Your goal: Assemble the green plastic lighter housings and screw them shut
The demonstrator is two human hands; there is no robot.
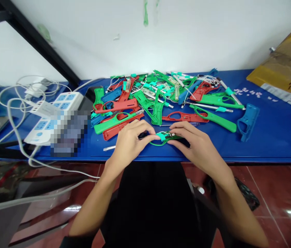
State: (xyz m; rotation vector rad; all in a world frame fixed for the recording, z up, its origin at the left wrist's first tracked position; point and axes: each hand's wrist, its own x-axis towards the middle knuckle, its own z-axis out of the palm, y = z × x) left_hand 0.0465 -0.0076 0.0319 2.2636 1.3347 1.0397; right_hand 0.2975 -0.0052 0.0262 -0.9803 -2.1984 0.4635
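Note:
At the front edge of the blue table, both hands work on one green lighter half-shell (158, 143) with a trigger loop. My left hand (135, 137) pinches thumb and forefinger on the teal trigger piece (163, 136) lying in it. A thin white wire loops over that piece. My right hand (190, 137) grips the right part of the shell, its fingers curled over dark inner parts. A silver metal tube (109, 148) pokes out left of my left hand; whether it joins the shell is hidden behind the hand.
Behind the hands lies a heap of green, red and blue lighter shells (212, 119) with metal tubes and teal triggers. A white power strip (68, 100), cables and a pixelated phone-like object (70, 134) are at left. A taped cardboard box (287, 62) stands at right.

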